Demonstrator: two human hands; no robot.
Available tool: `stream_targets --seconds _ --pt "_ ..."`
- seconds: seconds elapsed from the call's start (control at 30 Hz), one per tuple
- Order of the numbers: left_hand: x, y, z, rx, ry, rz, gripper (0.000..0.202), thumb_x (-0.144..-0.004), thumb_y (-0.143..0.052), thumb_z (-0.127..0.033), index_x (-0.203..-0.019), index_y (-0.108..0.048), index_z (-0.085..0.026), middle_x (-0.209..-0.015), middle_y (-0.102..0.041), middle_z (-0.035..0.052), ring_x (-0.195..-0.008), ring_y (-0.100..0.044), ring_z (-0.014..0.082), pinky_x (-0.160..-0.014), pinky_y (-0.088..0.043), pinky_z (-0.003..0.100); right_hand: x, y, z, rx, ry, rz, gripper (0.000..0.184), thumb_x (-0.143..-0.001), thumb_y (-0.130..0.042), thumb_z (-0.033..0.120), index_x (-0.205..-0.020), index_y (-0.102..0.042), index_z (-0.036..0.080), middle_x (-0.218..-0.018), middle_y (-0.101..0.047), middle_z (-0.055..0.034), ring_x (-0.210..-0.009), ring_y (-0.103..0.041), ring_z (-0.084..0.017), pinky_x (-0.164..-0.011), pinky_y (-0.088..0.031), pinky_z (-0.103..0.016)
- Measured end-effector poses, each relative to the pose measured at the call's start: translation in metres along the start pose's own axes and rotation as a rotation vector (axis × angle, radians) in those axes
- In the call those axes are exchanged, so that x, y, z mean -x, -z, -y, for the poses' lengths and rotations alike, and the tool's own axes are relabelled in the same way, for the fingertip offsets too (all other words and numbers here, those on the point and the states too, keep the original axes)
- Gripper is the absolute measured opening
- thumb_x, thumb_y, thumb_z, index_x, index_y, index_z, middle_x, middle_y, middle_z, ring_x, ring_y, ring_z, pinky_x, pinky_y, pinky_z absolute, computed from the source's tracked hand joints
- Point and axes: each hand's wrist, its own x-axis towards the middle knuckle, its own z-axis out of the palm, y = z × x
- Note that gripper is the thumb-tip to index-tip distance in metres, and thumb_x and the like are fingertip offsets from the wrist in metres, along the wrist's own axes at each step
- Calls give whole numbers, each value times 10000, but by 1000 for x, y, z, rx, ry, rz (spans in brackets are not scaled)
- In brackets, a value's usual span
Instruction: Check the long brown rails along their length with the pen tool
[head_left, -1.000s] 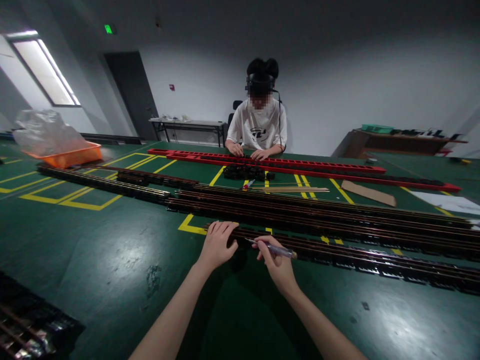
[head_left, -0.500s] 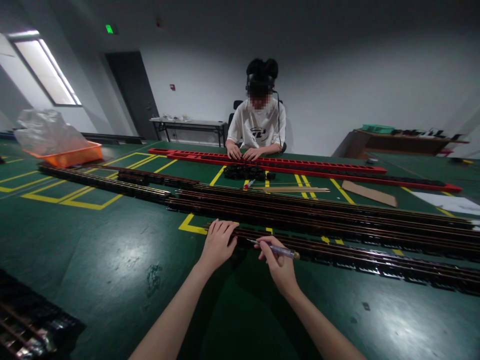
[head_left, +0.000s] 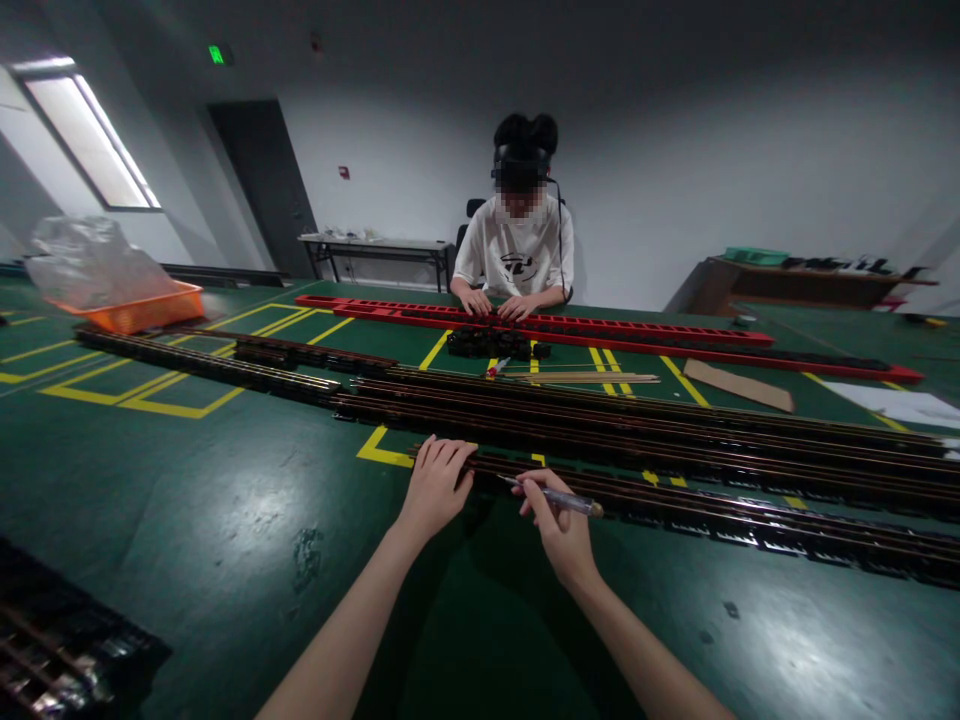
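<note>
My left hand (head_left: 437, 487) is closed over the left end of a long black strip with copper-coloured rods (head_left: 637, 497), its fingers across the top and its thumb on the near side. My right hand (head_left: 559, 520) holds a slim screwdriver (head_left: 568, 500) with a translucent handle between thumb and fingers. The screwdriver lies at a low slant, its thin tip pointing left to the near edge of the strip, close to my left thumb. I cannot tell whether the tip touches the strip.
Several similar strips (head_left: 600, 430) lie just beyond, and more strips (head_left: 67, 640) at the near left. Across the green table (head_left: 247, 560) a person (head_left: 517, 245) works at red long trays (head_left: 637, 333). An orange basket (head_left: 154, 308) holds a plastic bag. Thin wooden sticks (head_left: 592, 378) and cardboard (head_left: 739, 386) lie beyond.
My right hand and the screwdriver have shifted very slightly to the right. My left hand stays on the strip's end. The other person's hands have moved slightly.
</note>
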Motion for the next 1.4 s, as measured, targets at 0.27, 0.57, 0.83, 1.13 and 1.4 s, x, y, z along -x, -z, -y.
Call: stream_targets --seconds 0.27,0.57,0.83,1.13,1.4 --pt "0 1 -1 3 5 -11 277 -846 -437 -172 -1100 -546 -185 -1074 -618 57 -1050 -512 211 -1059 -278 466 1 1 -2 -53 -1 -100 240 -848 -505 401 -820 -615 190 -714 -657 -40 -564 -573 -153 -516 -420 -257" --pt "0 0 0 0 28 -32 273 -837 -443 -171 -1083 -554 -205 -1061 -623 49 -1046 -523 214 -1060 -279 470 1 1 0 -41 9 -57 239 -853 -500 404 -838 -608 191 -740 -662 -43 -582 -585 -150 -524 -455 -259" --pt "0 -1 1 -1 31 -48 274 -827 -441 -158 -1068 -562 -209 -1042 -623 48 -1023 -519 223 -1034 -313 470 -10 6 -4 -114 7 -11 245 -818 -548 424 -807 -628 193 -731 -669 -38 -626 -628 -165 -566 -494 -274" --pt "0 -2 1 15 41 -66 262 -814 -452 -150 -1036 -569 -225 -1023 -623 42 -996 -524 228 -992 -349 465 -20 8 -14 -217 -74 15 336 -760 -605 514 -772 -641 180 -677 -708 -56 -664 -690 -210 -563 -504 -273" --pt "0 -2 3 7 39 -70 259 -812 -454 -149 -1036 -570 -210 -1027 -622 53 -995 -520 233 -987 -351 469 -23 9 -14 -249 -61 48 298 -779 -611 474 -789 -646 178 -690 -705 -48 -678 -687 -199 -605 -512 -281"
